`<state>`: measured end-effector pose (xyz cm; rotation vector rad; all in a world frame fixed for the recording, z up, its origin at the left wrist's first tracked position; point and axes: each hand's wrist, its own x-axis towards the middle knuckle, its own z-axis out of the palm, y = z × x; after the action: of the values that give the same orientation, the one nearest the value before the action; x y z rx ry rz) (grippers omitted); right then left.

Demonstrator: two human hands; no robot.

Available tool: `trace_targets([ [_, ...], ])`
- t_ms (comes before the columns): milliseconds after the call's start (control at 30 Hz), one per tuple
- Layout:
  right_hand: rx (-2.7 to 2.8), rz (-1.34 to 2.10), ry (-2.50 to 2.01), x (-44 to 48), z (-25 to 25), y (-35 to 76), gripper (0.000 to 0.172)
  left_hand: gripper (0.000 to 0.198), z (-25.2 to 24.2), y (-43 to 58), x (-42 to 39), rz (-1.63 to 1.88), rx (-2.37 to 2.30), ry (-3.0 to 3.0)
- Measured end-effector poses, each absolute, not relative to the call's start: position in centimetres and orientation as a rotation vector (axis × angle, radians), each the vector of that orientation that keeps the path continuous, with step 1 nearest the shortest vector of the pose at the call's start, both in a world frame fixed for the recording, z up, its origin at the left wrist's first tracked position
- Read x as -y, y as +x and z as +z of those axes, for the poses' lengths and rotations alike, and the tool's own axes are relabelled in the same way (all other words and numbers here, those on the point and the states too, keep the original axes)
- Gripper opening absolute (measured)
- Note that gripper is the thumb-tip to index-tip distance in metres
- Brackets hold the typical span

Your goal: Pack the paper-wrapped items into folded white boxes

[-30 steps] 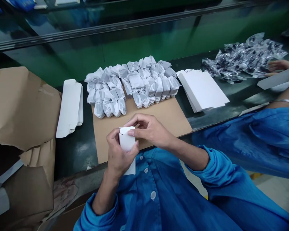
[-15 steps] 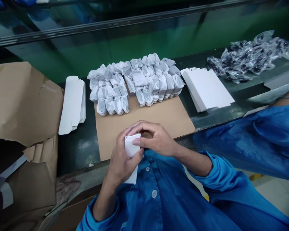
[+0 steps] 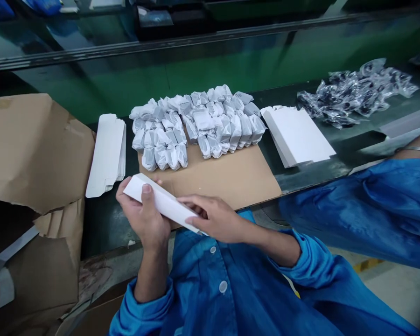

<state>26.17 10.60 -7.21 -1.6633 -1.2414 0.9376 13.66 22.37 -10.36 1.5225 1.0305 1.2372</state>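
Note:
A long narrow white box (image 3: 164, 201) lies slantwise between my hands, above the near edge of a flat cardboard sheet (image 3: 224, 175). My left hand (image 3: 143, 212) is wrapped round its upper left end, thumb on top. My right hand (image 3: 215, 217) pinches the lower right end, its thumb below and fingers above. Behind, on the cardboard, sit rows of small items wrapped in white paper (image 3: 203, 119). Flat white cartons (image 3: 107, 154) are stacked to the left, and larger white cartons (image 3: 299, 135) to the right.
A big torn cardboard box (image 3: 38, 149) stands at the left. Dark items in clear plastic bags (image 3: 360, 93) are heaped at the right on the dark green table (image 3: 107, 228). Another person's blue sleeve (image 3: 336, 214) reaches in from the right.
The white box has turned from upright, end up, to lying slantwise. My left hand has moved left and up with it, and my right hand has shifted to its other end.

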Motion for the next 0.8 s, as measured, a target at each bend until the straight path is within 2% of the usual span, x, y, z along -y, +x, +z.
trace_targets([
  [100, 1.521, 0.956, -1.708, -13.0, -6.4, 28.1, 0.034, 0.077, -10.4, 11.9, -24.6, 1.263, -0.991, 2.091],
  [167, 1.767, 0.754, -1.833, -14.7, -5.5, 29.7, 0.03, 0.088, -10.4, 10.5, -25.5, 1.016, -0.756, 2.555],
  [267, 1.918, 0.2, -2.17, -17.3, -4.6, 31.2, 0.031, 0.074, -10.5, 9.5, -26.0, 0.509, -0.371, 2.883],
  [333, 1.932, 0.032, -2.313, -18.8, -4.7, 31.4, 0.027, 0.066, -10.7, 9.4, -26.2, 0.394, -0.308, 2.942],
  [500, 1.957, -0.015, -2.354, -20.1, -6.3, 30.6, 0.03, 0.061, -11.0, 9.0, -26.4, 0.449, -0.328, 2.975],
  [667, 2.063, -0.169, -2.254, -13.6, -6.8, 31.2, 0.034, 0.072, -10.4, 8.9, -25.7, 0.413, -0.275, 2.94],
  [800, 2.082, -0.135, -2.111, -8.1, -7.6, 32.4, 0.028, 0.056, -9.5, 10.5, -24.6, 0.27, -0.053, 2.898],
])
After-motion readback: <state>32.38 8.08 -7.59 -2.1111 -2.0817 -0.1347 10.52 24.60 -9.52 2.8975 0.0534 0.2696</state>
